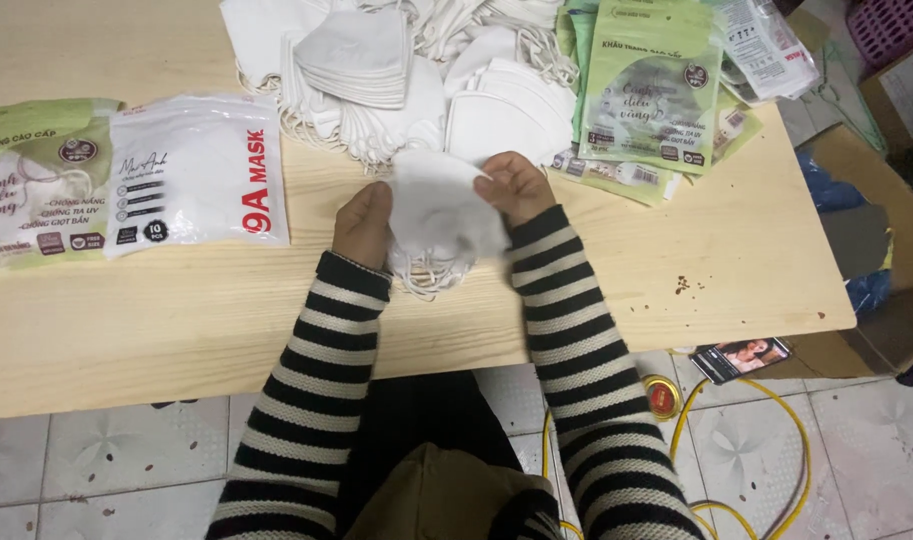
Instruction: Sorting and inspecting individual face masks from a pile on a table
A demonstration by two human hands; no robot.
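Observation:
Both my hands hold one small stack of white face masks (438,215) over the middle of a pale wooden table (676,290). My left hand (364,222) grips the stack's left side. My right hand (516,185) pinches its upper right corner. White ear loops (426,275) hang from under the stack onto the table. Both sleeves are striped black and white.
A large heap of white masks (396,80) lies at the table's far edge. White and green flat mask pouches (191,170) lie at the left, more green pouches (651,90) at the right. Below the table: tiled floor, a yellow cable (776,400), a round tin (662,397).

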